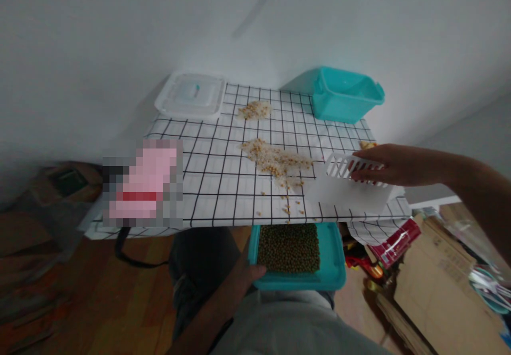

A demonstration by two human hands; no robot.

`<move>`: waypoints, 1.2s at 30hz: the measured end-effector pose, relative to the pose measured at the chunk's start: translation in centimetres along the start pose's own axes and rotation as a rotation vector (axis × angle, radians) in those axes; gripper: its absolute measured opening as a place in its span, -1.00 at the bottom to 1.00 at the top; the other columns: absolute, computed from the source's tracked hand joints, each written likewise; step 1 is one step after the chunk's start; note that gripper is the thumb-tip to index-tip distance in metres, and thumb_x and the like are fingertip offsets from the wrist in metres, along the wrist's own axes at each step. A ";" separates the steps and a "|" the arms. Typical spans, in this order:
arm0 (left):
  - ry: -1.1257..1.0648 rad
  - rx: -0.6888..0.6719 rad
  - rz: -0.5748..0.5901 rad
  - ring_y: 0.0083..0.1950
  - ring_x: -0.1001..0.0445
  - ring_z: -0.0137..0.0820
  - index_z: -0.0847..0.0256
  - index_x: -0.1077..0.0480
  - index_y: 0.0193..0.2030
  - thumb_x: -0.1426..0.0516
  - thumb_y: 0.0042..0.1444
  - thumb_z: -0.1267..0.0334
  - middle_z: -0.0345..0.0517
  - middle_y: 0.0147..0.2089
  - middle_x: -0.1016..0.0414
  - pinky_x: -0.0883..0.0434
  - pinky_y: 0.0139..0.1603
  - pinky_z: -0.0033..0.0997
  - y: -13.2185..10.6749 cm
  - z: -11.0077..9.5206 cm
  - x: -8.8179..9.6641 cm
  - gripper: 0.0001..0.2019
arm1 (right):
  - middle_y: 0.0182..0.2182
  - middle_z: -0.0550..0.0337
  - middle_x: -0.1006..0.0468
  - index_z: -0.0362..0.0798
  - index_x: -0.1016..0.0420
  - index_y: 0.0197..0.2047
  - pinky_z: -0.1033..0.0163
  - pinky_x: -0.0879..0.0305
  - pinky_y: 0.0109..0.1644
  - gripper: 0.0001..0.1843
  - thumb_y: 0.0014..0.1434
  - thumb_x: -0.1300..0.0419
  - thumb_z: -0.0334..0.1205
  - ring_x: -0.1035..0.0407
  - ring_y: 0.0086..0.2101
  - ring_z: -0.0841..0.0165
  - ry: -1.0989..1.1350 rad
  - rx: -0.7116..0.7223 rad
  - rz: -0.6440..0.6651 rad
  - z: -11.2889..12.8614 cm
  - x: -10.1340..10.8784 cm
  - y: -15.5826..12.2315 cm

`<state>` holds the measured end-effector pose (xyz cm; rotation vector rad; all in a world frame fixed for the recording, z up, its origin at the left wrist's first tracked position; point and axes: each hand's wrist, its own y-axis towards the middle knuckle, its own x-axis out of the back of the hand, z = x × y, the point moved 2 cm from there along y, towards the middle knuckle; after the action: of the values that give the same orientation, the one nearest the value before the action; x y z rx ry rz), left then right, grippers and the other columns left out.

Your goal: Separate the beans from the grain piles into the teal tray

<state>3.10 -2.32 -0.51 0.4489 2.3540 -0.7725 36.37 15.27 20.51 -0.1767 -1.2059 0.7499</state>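
My left hand [252, 274] grips the near left side of a teal tray [331, 259], its thumb on the rim and its other fingers hidden. The tray is held against my lap, just below the table's front edge. A layer of small round brownish beans [288, 251] covers much of its inside. My right hand [369, 167] is closed on the slotted side of a white plastic holder [347, 192] at the table's right front. Left of this holder lies a pile of pale yellow beans mixed with white grains [275, 161], and several loose beans trail towards the front edge.
A smaller bean-and-grain pile [255, 110] lies farther back on the checked tablecloth [207, 166]. A white lid [191, 97] sits back left, a teal bin [345, 97] back right. A blurred pink object [147, 179] is at the left. Cardboard [435, 275] leans at the right.
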 end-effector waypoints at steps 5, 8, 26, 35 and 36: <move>-0.002 0.014 -0.018 0.28 -0.36 0.04 0.28 -0.30 0.27 -0.17 0.05 0.23 0.12 0.08 -0.59 -0.11 0.37 0.14 0.0 -0.6 0.0 -0.41 | -0.25 0.04 -0.61 0.00 -0.47 -0.08 0.13 -0.29 -0.28 -0.56 0.25 -0.08 0.17 -0.44 -0.28 0.18 0.074 -0.005 0.032 0.9 -1.7 0.0; -0.008 0.026 0.025 0.27 -0.37 0.05 0.26 -0.31 0.27 -0.18 0.05 0.22 0.11 0.05 -0.61 -0.15 0.35 0.15 0.0 -0.9 0.1 -0.40 | -0.26 0.08 -0.61 0.00 -0.48 -0.08 0.14 -0.27 -0.28 -0.56 0.23 -0.09 0.18 -0.44 -0.29 0.19 0.074 0.018 -0.011 1.9 -2.3 1.1; 0.059 -0.022 -0.039 0.36 -0.26 0.02 0.29 -0.34 0.24 -0.20 0.03 0.20 0.12 0.08 -0.58 -0.05 0.40 0.13 -0.7 -1.4 0.2 -0.41 | -0.35 0.14 -0.57 0.03 -0.45 -0.17 0.18 -0.23 -0.39 -0.64 0.22 -0.10 0.14 -0.41 -0.38 0.26 0.092 0.153 -0.055 7.3 -1.9 5.0; 0.038 -0.068 -0.078 0.33 -0.29 0.05 0.21 -0.22 0.32 -0.22 -0.01 0.19 0.10 0.27 -0.42 -0.09 0.38 0.14 -0.7 -1.2 0.2 -0.30 | -0.39 0.15 -0.58 0.05 -0.45 -0.20 0.14 -0.27 -0.38 -0.63 0.20 -0.13 0.18 -0.42 -0.39 0.25 0.083 0.062 -0.064 3.3 -1.5 2.7; 0.032 -0.065 -0.077 0.33 -0.29 0.05 0.21 -0.20 0.33 -0.22 -0.01 0.19 0.10 0.27 -0.42 -0.10 0.37 0.15 -0.7 -1.1 0.2 -0.28 | -0.39 0.16 -0.58 0.08 -0.46 -0.21 0.13 -0.28 -0.39 -0.66 0.19 -0.15 0.16 -0.42 -0.39 0.24 0.093 0.057 -0.057 2.7 -1.6 2.4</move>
<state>2.09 -2.14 0.40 0.3473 2.4305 -0.7257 32.71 15.44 19.05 -0.1279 -1.0959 0.7184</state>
